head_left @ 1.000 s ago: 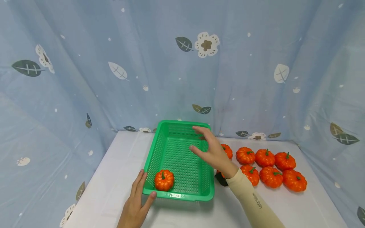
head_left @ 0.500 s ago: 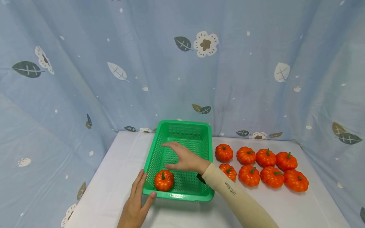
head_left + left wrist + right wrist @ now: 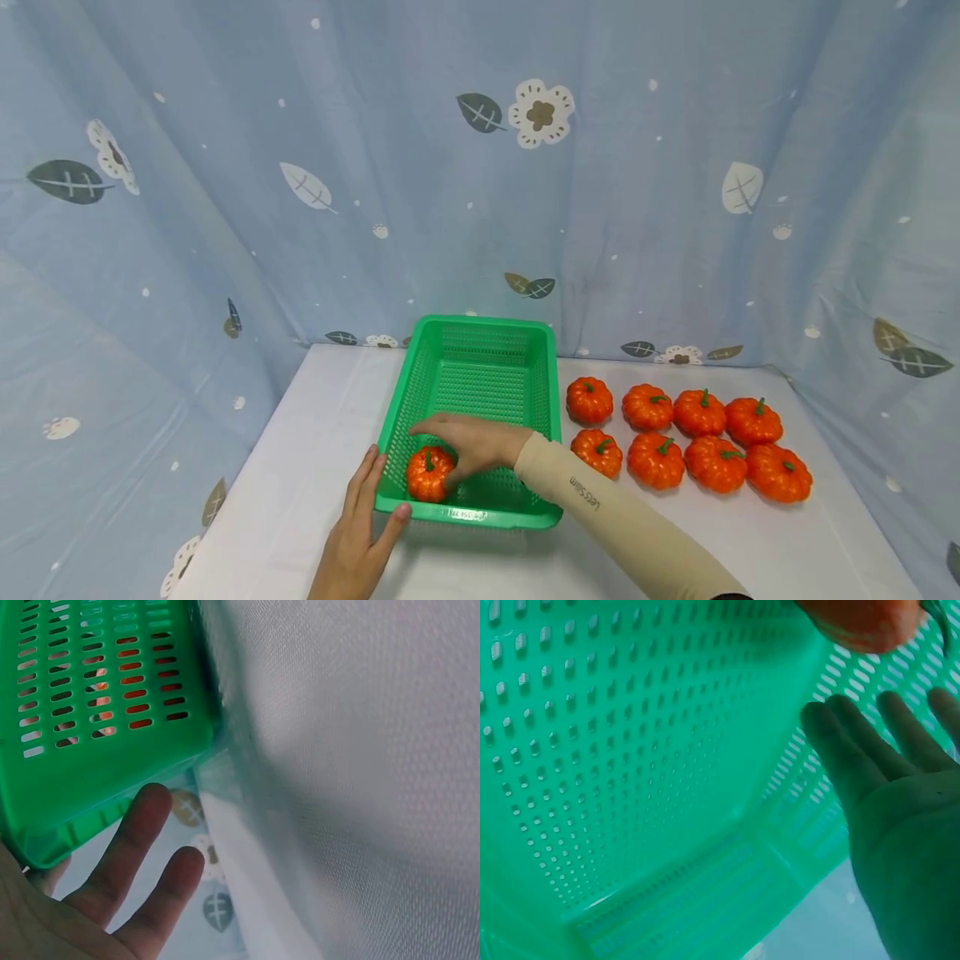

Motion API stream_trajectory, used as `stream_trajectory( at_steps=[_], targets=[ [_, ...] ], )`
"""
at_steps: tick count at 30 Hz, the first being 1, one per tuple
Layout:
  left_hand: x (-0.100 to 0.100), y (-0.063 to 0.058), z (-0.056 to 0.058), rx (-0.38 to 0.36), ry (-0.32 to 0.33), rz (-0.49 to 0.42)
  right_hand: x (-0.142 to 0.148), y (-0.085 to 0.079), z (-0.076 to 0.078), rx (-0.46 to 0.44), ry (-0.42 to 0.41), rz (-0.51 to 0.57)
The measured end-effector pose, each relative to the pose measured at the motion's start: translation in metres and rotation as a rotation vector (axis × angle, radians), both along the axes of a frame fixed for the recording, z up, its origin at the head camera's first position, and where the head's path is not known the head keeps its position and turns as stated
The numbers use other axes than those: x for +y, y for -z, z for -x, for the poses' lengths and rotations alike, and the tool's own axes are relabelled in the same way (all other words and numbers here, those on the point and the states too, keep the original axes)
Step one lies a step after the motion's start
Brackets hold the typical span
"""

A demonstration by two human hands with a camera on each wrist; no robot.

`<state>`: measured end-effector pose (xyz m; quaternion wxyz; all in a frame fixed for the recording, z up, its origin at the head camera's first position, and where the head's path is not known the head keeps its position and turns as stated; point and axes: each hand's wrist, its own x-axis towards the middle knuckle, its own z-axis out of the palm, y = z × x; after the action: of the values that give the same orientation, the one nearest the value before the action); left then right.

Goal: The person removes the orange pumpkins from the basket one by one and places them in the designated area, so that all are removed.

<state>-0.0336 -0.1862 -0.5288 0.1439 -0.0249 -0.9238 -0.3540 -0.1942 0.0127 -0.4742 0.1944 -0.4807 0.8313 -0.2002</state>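
A small orange pumpkin (image 3: 428,475) with a green stem sits in the near left corner of a green plastic basket (image 3: 551,375). My right hand (image 3: 480,442) reaches into the basket around this pumpkin, fingers behind it and thumb at its right side. In the right wrist view those fingers (image 3: 907,742) are extended below the pumpkin (image 3: 866,622), with a gap showing. My left hand (image 3: 356,529) lies against the basket's near left corner, fingers along the left side and thumb by the front rim. Its straight fingers (image 3: 124,859) show beside the basket wall in the left wrist view.
Two rows of orange pumpkins (image 3: 717,464) stand right of the basket on the white table (image 3: 333,400). A blue patterned curtain (image 3: 420,167) rises behind the table and along both sides.
My right hand has moved left and nearer, from above the basket's right side down to the pumpkin inside. The left hand, basket and pumpkins stay where they were.
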Motion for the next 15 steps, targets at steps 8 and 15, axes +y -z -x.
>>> stream_trajectory(
  at_steps=[8,15],
  targets=[
    [0.0004,-0.0011,-0.0001,0.022,0.000,0.002,-0.0110,0.0040,-0.0093,0.042,-0.115,-0.027],
    [0.0000,-0.0005,-0.0004,0.003,-0.005,0.006,-0.0118,0.0067,-0.0113,0.073,-0.133,-0.040]
  ],
)
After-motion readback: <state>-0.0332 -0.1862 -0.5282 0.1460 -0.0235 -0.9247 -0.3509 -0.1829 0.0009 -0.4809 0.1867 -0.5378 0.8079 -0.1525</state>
